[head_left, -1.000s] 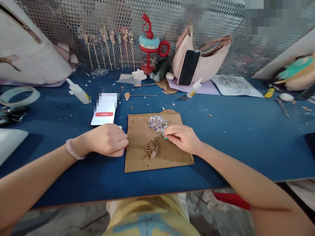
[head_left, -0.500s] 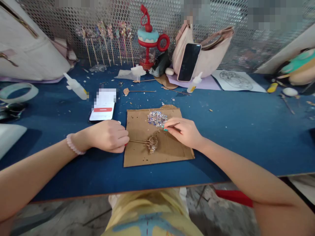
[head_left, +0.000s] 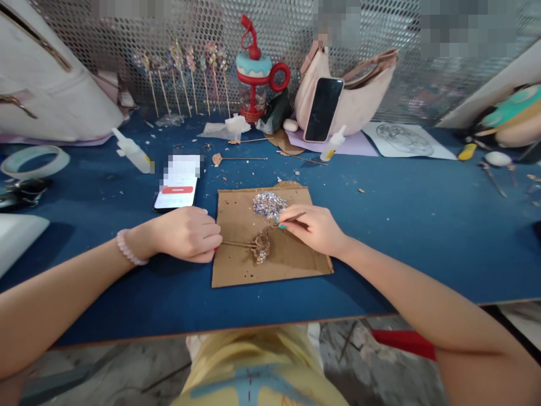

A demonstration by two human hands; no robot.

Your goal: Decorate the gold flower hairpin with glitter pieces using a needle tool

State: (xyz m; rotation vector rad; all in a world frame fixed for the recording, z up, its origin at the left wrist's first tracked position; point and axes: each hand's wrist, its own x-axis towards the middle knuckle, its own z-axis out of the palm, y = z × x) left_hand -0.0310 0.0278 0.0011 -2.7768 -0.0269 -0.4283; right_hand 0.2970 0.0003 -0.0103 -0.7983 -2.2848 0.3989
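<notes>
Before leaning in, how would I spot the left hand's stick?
On the blue table lies brown cardboard. Over it, the stick runs from the left hand, in front of the glittery pile. Unlike the flat-headed stick beyond the cardboard, its head sparkles.

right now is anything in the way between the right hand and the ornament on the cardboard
Nothing visible: the thin tool in the right hand points toward the ornament across the cardboard. The pile of glittery bits lies on the far side, off that line.
</notes>
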